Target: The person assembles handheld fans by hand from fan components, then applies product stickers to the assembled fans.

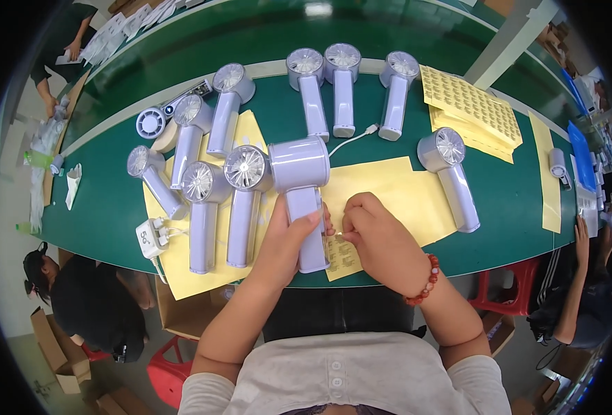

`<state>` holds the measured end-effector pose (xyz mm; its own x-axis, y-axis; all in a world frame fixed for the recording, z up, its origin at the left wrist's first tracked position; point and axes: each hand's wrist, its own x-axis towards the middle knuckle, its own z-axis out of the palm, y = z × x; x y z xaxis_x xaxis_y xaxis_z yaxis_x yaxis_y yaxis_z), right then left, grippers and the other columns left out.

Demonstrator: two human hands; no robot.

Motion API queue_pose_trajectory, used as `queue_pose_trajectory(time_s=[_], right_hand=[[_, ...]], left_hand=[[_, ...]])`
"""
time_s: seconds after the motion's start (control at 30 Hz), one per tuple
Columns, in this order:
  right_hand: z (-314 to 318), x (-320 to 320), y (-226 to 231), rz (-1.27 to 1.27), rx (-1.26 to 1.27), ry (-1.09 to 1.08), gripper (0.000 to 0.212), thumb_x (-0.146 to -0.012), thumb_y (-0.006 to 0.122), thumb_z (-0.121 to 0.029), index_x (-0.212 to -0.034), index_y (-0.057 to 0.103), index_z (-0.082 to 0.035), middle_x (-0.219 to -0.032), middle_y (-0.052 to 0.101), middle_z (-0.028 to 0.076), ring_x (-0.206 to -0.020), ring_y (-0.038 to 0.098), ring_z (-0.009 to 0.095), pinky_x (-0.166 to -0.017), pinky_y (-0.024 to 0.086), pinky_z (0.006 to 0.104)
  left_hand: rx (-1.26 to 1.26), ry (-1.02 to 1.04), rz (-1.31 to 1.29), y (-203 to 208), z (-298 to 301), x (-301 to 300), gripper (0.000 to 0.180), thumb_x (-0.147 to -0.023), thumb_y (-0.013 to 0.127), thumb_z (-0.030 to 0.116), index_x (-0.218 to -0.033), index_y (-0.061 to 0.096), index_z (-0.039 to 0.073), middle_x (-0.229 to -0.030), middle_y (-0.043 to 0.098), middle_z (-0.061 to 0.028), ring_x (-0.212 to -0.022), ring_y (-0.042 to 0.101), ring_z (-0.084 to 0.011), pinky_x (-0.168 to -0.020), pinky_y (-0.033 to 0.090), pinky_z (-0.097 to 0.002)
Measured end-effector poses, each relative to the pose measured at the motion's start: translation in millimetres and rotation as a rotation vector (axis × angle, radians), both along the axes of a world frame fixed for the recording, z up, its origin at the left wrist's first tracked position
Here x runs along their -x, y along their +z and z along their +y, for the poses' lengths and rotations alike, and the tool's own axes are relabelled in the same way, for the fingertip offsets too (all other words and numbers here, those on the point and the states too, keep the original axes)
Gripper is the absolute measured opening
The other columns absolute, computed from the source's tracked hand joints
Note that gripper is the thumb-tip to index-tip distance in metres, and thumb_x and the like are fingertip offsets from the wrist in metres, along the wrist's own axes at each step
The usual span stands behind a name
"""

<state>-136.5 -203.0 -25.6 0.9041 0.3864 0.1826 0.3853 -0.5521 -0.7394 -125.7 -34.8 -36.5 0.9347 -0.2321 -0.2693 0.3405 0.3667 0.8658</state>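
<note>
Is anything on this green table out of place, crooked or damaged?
Nothing looks damaged or spilled. The lilac handheld fans left of the hands lie crowded at mixed angles, and one round fan head lies without a handle. The left hand holds a fan by its handle; the right hand pinches beside it.

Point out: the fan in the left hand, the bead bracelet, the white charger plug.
Held fan (pixel 300 166), head view, on its round head housing.
Bead bracelet (pixel 427 280), head view, on the beads at the right wrist.
White charger plug (pixel 150 237), head view, on its body's top face.
</note>
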Motion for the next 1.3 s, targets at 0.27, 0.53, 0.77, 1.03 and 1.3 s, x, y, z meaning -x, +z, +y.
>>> queue_pose_trajectory(time_s=[0.27,0.53,0.77,1.03,1.3], right_hand=[[-5,-7,3,0.168,-0.139,0.001,0.008,-0.075,0.056,0.006,-0.079,0.050,0.002,-0.090,0.048,0.015,-0.081,0.053,0.032,-0.071,0.046,0.0353],[10,-2,6,0.072,0.135,-0.069,0.012,-0.074,0.058,0.003,-0.083,0.050,0.003,-0.096,0.047,0.015,-0.084,0.055,0.032,-0.068,0.047,0.0379],[7,-2,0,-0.028,0.134,-0.033,0.014,-0.074,0.057,0.005,-0.085,0.049,0.004,-0.096,0.046,0.016,-0.083,0.054,0.032,-0.070,0.047,0.0370],[-3,-8,2,0.091,-0.019,0.064,0.009,-0.076,0.057,0.006,-0.080,0.050,0.002,-0.091,0.046,0.015,-0.077,0.053,0.029,-0.071,0.045,0.0334],[-10,-15,5,0.126,-0.092,0.097,0.009,-0.079,0.056,0.000,-0.083,0.048,0.001,-0.086,0.048,0.015,-0.078,0.051,0.030,-0.071,0.044,0.0333]], left_hand=[[0.075,-0.004,0.008,0,1,-1,0.034,-0.085,0.051,0.011,-0.115,0.036,0.002,-0.092,0.052,-0.0090,-0.080,0.054,-0.0154,-0.075,0.047,-0.0302],[0.025,-0.007,0.006,1,1,0,0.036,-0.083,0.054,0.020,-0.112,0.040,0.005,-0.092,0.052,-0.0083,-0.081,0.054,-0.0152,-0.075,0.048,-0.0304],[0.017,-0.010,0.000,2,0,0,0.035,-0.083,0.054,0.020,-0.112,0.040,0.005,-0.092,0.052,-0.0084,-0.081,0.054,-0.0154,-0.075,0.048,-0.0301],[0.086,-0.019,-0.007,1,1,-1,0.035,-0.086,0.052,0.012,-0.115,0.036,0.002,-0.093,0.052,-0.0091,-0.080,0.055,-0.0150,-0.074,0.047,-0.0293],[0.097,-0.013,-0.027,-1,3,1,0.034,-0.086,0.051,0.011,-0.115,0.036,0.002,-0.093,0.052,-0.0090,-0.081,0.055,-0.0149,-0.075,0.047,-0.0297]])
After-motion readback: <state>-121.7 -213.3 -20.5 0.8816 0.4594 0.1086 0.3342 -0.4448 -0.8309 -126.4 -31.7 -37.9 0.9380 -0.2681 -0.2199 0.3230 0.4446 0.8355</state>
